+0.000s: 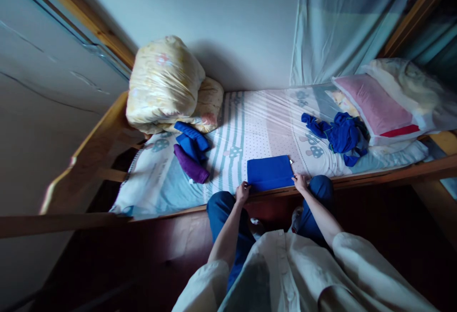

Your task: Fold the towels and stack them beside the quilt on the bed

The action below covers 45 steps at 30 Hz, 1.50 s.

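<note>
A blue garment (270, 172), folded into a flat rectangle, lies on the bed's near edge in front of me. At its near left corner, my left hand (243, 192) is closed with the fingers pinching the fabric. My right hand (300, 183) pinches the near right corner in the same way. A small white tag sticks out from the garment's right side. To the left lie blue folded or rolled garments (193, 141) and a purple rolled garment (191, 164). Crumpled blue clothing (345, 133) sits in a heap to the right.
The patterned bed sheet (235, 112) covers the mattress. A bundled yellow quilt (164, 83) stands at the left end, and a pink pillow (371, 102) in a clear cover lies at the right. Wooden bed rails (392, 175) run along the front. A pale curtain (332, 31) hangs behind.
</note>
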Tool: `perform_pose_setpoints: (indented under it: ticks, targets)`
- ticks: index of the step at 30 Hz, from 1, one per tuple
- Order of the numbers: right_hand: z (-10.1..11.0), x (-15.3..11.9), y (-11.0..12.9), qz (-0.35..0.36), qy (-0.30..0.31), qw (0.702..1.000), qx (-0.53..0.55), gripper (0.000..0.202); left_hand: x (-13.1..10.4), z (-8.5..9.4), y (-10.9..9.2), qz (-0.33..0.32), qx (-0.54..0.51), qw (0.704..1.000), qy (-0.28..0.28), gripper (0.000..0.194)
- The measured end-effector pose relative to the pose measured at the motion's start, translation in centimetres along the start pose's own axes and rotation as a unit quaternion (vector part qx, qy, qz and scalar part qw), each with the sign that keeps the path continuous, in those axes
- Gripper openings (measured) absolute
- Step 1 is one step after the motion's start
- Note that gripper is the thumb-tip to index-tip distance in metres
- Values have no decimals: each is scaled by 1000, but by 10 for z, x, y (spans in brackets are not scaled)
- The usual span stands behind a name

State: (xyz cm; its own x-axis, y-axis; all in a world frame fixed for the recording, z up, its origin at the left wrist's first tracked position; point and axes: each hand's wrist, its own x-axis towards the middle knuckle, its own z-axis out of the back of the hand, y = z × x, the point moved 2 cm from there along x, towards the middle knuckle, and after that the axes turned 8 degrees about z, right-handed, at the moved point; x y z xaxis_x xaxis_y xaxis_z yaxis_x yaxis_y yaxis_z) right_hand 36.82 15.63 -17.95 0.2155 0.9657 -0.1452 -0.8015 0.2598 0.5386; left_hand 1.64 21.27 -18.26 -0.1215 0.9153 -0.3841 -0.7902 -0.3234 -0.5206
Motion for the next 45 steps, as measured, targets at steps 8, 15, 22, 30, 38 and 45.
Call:
perform_pose_setpoints:
  ticks: [8, 15, 22, 30, 38, 45]
  targets:
    - [-3, -25, 26, 248, 13, 965, -88, 39, -18, -20, 1, -262, 134, 956, -15, 37]
    - [-13, -27, 35, 242, 105, 941, -213, 58, -18, -54, 4, -293, 245, 924, 0, 68]
    - [-8, -12, 45, 216, 122, 935, -254, 51, -1, -49, -8, -285, 286, 914, 26, 65]
    - [-1, -16, 33, 205, 136, 946, -209, 46, -14, -39, 4, -275, 240, 929, 67, 62]
    - [0, -24, 20, 151, 136, 971, -125, 41, -18, -29, 9, -210, 152, 961, 99, 57]
    - [8, 4, 8, 102, 97, 990, -21, 35, 7, -5, 0, -107, 67, 990, 71, 48]
